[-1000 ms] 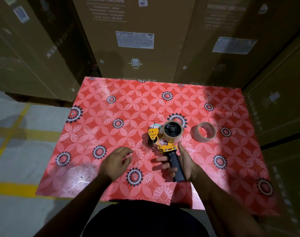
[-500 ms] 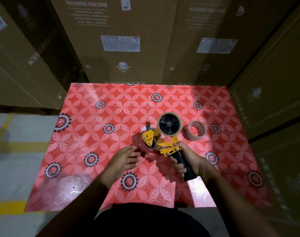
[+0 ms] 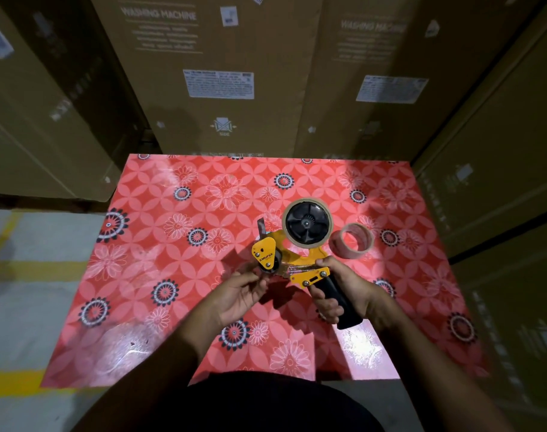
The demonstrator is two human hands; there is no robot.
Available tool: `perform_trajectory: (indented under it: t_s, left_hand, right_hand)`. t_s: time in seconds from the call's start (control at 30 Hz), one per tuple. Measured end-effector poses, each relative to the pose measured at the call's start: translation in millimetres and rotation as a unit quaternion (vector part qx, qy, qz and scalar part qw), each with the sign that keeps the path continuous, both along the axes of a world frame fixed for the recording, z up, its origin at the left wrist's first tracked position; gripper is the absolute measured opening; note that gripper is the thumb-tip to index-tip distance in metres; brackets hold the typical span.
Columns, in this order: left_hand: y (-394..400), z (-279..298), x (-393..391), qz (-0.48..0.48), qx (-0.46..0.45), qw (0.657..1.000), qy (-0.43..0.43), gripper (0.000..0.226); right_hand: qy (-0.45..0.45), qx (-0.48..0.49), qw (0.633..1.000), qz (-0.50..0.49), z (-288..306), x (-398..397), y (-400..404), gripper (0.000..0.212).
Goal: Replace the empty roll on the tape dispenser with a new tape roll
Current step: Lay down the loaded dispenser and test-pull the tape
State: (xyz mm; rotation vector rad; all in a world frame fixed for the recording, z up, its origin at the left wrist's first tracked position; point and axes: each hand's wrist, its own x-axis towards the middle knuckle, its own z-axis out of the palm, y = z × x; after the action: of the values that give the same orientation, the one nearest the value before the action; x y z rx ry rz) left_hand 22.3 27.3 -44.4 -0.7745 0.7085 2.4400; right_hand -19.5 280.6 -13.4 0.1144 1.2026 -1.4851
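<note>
A yellow tape dispenser (image 3: 266, 251) with a black handle is held just above the red flowered table (image 3: 160, 251), right of centre. My right hand (image 3: 354, 286) is wrapped around the handle. My left hand (image 3: 238, 294) is palm up, with its fingertips on the black roller at the dispenser's front end. A thin tan tape roll (image 3: 308, 202) sits on the black hub. A second, loose roll (image 3: 350, 252) lies on the table just right of the hub, apart from both hands.
Tall cardboard boxes (image 3: 219, 88) marked "washing machine" stand against the table's far edge and along its right side (image 3: 499, 198). Grey floor with yellow lines (image 3: 16, 275) lies to the left. My dark-clothed body is at the table's near edge.
My right hand has lifted and turned the dispenser so its hub faces up. My left hand moved right from the table to the dispenser's roller. The camera has come closer.
</note>
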Motion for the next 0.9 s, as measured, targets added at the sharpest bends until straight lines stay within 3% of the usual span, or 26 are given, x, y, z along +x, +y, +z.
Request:
perform_trajectory:
  t_s: [0.13,0.3,0.4,0.53,0.67,0.9]
  left_hand:
    - [-5,5,4,-0.015,-0.044,0.999,0.009,0.025]
    - [-16,-2,4,-0.063,-0.083,0.994,-0.023,0.005]
    - [-22,-7,6,-0.086,-0.090,0.991,-0.049,0.013]
    - [-26,-2,9,-0.066,-0.092,0.990,-0.085,0.011]
    - [-31,-1,5,-0.047,-0.150,0.981,-0.117,0.008]
    - [-52,6,-4,-0.084,-0.300,0.949,-0.044,0.015]
  right_hand:
    - [-0.008,-0.004,1.000,0.002,-3,-1,3,0.061]
    - [0.001,0.001,1.000,0.004,-4,-2,2,0.060]
    - [0.009,0.012,1.000,0.006,-4,-3,-1,0.061]
    - [0.013,0.037,0.999,0.014,-3,-2,-5,0.061]
    - [0.009,0.057,0.998,0.025,-4,0,-13,0.061]
    - [0.017,0.080,0.995,0.050,-11,-1,-18,0.060]
